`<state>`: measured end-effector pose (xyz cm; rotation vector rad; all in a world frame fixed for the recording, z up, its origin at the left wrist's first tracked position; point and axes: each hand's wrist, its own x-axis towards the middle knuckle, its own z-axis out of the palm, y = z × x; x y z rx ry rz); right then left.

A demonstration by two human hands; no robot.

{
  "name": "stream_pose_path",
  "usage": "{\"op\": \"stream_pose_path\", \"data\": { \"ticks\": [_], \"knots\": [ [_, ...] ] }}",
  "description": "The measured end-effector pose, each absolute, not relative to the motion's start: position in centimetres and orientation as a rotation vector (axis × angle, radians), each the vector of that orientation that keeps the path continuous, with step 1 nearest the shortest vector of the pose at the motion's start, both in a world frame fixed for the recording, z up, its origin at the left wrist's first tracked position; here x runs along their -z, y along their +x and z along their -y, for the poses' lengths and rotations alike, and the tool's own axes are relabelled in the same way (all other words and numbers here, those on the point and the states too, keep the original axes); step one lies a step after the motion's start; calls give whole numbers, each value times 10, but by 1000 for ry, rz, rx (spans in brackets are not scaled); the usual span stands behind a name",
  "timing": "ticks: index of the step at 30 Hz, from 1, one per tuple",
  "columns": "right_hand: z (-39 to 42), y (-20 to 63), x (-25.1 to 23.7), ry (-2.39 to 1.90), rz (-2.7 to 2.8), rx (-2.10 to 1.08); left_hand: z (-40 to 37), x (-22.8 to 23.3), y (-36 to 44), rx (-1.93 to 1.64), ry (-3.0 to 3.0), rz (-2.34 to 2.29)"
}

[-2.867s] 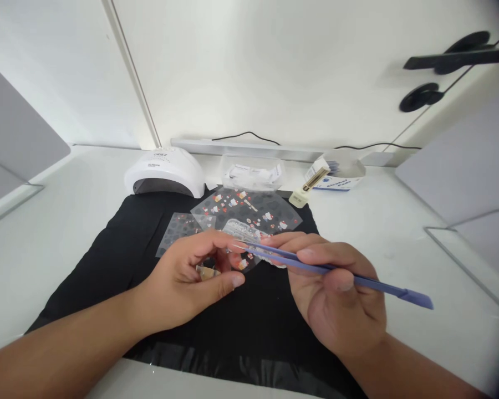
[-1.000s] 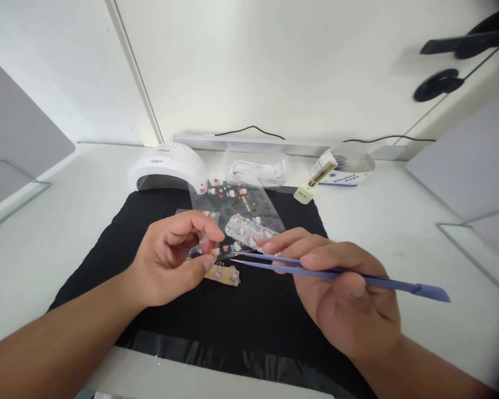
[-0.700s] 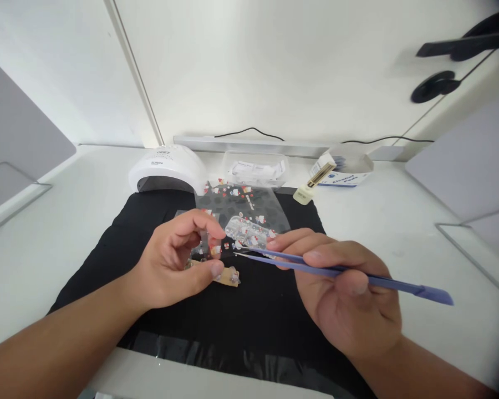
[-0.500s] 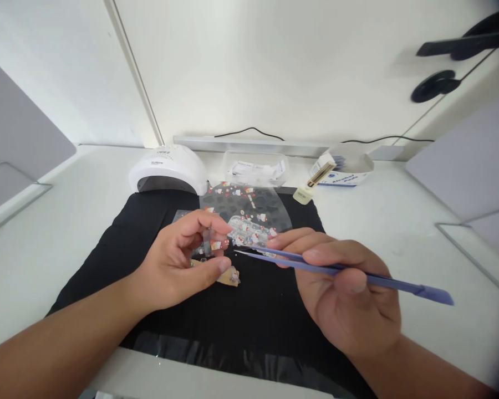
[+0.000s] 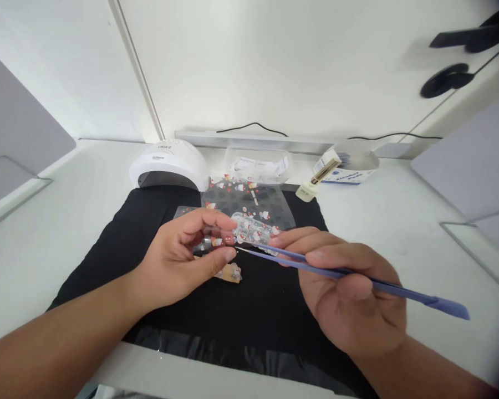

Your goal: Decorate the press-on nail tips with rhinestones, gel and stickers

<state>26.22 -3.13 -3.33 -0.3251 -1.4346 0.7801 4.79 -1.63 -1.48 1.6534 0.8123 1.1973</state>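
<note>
My left hand [image 5: 178,257] pinches a small decorated press-on nail [image 5: 219,241] between thumb and fingers, just above the black mat [image 5: 249,316]. My right hand [image 5: 349,293] grips blue tweezers [image 5: 341,271], their fine tips touching or almost touching the nail. A tan strip with a few nails [image 5: 230,272] lies on the mat right under my left thumb. Clear sheets of patterned nails [image 5: 249,202] lie behind the hands, and a small clear case of nails [image 5: 255,228] sits just beyond the tweezer tips.
A white nail lamp [image 5: 168,166] stands at the mat's back left. A clear box of packets [image 5: 258,164], a small glue bottle [image 5: 310,189] and a blue-and-white box [image 5: 349,169] line the back. Grey panels flank the white table on both sides.
My left hand lifted the small nail off the mat area and turned it toward the tweezers. The tweezer tips closed in on it from the right. The nail sheets shifted slightly back.
</note>
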Motion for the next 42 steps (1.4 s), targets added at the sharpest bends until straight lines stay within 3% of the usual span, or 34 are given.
{"op": "stream_pose_path", "data": {
  "ticks": [42],
  "knots": [
    [32,260,31,-393,1329,-751,12,11,44,-1190,1676,-832]
  ]
}}
